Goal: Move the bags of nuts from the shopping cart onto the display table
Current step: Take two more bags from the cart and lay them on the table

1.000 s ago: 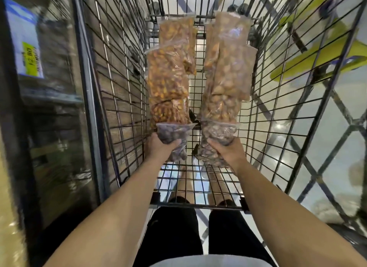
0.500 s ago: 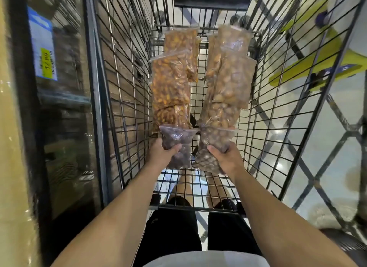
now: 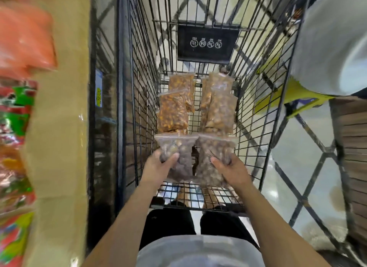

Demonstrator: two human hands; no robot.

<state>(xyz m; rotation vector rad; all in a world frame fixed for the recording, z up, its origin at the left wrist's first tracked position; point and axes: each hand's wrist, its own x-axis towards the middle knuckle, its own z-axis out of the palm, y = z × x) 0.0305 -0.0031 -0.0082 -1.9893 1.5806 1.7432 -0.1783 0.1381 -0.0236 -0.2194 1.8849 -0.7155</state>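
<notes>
Head view | left hand (image 3: 159,164) clamped on dark nut bag (image 3: 174,155), right hand (image 3: 230,168) on its twin (image 3: 213,159) | lifted slightly since before, low centre, above shopping cart (image 3: 139,99) floor | desk unreached

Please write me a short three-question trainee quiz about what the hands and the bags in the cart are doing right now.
1. True or false: the left hand grips a dark bag.
2. What does the right hand hold? A) a bag B) the sign C) nothing
3. Where are the orange bags lying?

Key: 1 true. 2 A. 3 On the floor of the cart, beyond the hands.
</notes>
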